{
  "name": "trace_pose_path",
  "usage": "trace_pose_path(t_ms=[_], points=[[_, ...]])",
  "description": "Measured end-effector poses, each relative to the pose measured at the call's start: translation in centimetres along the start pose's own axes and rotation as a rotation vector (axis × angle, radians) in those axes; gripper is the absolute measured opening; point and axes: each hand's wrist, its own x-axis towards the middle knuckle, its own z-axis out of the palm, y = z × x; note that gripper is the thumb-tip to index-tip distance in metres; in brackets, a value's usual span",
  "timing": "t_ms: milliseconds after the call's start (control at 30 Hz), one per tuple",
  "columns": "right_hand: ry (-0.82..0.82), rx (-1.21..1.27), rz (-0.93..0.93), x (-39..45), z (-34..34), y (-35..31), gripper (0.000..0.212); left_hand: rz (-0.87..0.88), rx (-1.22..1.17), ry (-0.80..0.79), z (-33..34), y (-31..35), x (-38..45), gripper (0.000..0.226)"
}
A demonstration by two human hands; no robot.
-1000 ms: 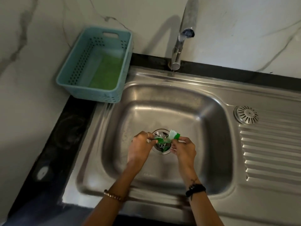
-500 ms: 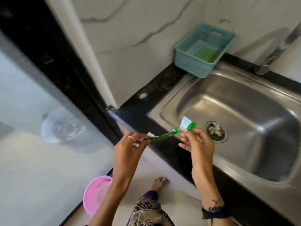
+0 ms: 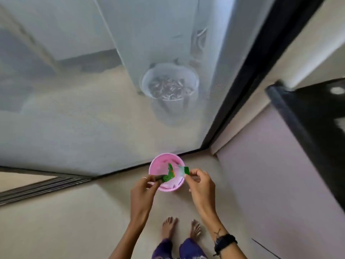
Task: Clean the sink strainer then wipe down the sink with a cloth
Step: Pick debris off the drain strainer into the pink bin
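A pink bin (image 3: 164, 165) sits at 12 o'clock from the hands. The left hand (image 3: 142, 191) pinches a green wrapper scrap (image 3: 169, 175) touched with orange; the right hand (image 3: 200, 186) pinches a white-and-green scrap (image 3: 183, 170). At 5 o'clock is a black wristband (image 3: 224, 241); at 6 o'clock, purple patterned trousers (image 3: 188, 249). The floor (image 3: 74, 221) is beige, the door frame (image 3: 242, 81) black.

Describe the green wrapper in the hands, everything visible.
The wrapper is thin, crumpled packaging, mostly green with a bit of orange print and a white-and-green torn end at its right. It looks like plastic or foil film; any text is too blurred to read. It is held in the air above the pink bin on the floor, stretched between both hands: the left hand pinches its left end, the right hand pinches the white-green end. Nothing else touches it.
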Motion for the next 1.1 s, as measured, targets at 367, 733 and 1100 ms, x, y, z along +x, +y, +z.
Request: trace_pose_path(t_ms=[367, 733, 1100], points=[[-0.131, -0.315, 0.037, 20.3, 18.6, 21.7, 0.012, -0.28, 0.143, -0.003, 12.4, -25.4, 19.2, 0.006], [-0.07, 0.038, 0.22, 21.3, 19.6, 21.2, 0.022, -0.41, -0.104, -0.151, 14.6, -24.4, 19.6, 0.019], [-0.007, 0.987, 0.292, 3.1, 0.0, -4.9, 0.042, -0.478, -0.732, -0.416, 6.5, 7.2, 3.1, 0.029]])
